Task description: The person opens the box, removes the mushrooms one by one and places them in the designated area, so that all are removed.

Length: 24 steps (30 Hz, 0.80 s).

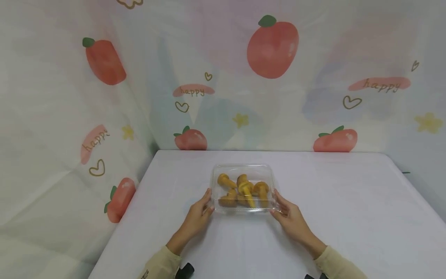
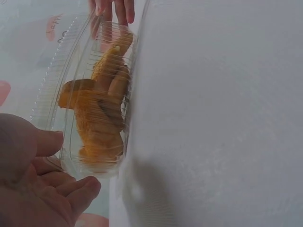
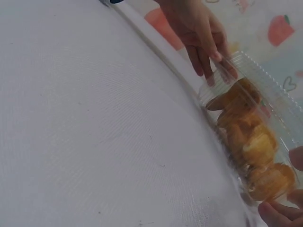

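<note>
A clear plastic clamshell box (image 1: pixel 240 210) sits at the middle of the white table, long side toward me. Through its plastic show several yellow-brown mushrooms (image 1: pixel 246 189), lying in different directions. My left hand (image 1: pixel 196 217) grips the box's left end between thumb and fingers. At the opposite end, my right hand (image 1: pixel 293 220) holds it the same way. The left wrist view shows the thumb of the left hand (image 2: pixel 47 184) at the rim and fingers low by the end wall. Close to the tabletop, fingers of the right hand (image 3: pixel 284 215) lie at the near end in the right wrist view.
The white-covered table (image 1: pixel 348 201) reaches back to a printed cloth backdrop (image 1: pixel 223 46) with fruit and hearts. More of this cloth hangs along the left side. Dark wrist straps (image 1: pixel 184 270) show by the sleeves at the bottom.
</note>
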Tool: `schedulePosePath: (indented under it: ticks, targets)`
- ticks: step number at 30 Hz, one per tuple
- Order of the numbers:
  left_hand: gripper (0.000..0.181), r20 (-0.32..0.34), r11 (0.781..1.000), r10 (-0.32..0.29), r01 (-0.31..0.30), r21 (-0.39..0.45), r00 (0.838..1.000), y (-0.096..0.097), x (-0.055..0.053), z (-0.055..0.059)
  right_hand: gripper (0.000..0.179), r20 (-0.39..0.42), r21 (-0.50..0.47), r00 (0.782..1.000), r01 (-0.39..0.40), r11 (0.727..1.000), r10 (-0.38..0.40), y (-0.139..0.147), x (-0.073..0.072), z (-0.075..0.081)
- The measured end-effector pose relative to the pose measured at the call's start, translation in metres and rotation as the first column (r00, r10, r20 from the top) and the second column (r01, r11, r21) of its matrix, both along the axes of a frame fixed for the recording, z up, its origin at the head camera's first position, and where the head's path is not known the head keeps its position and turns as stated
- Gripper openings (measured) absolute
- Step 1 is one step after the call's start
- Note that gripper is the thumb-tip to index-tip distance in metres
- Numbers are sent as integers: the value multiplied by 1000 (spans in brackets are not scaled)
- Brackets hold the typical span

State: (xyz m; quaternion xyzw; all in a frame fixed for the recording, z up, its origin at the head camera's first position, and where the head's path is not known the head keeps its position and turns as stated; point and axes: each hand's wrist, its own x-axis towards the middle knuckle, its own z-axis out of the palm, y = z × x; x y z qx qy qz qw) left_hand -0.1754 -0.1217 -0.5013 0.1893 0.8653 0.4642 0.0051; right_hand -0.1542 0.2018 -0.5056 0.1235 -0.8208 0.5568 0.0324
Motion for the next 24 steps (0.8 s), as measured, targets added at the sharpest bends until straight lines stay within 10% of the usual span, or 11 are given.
schedulePosePath:
  ticks: [24]
  targets:
    - [61, -28, 1000, 16, -16, -25, 999, 1, 1, 2, 59, -45, 12, 999, 0, 1000, 1, 8, -2, 6]
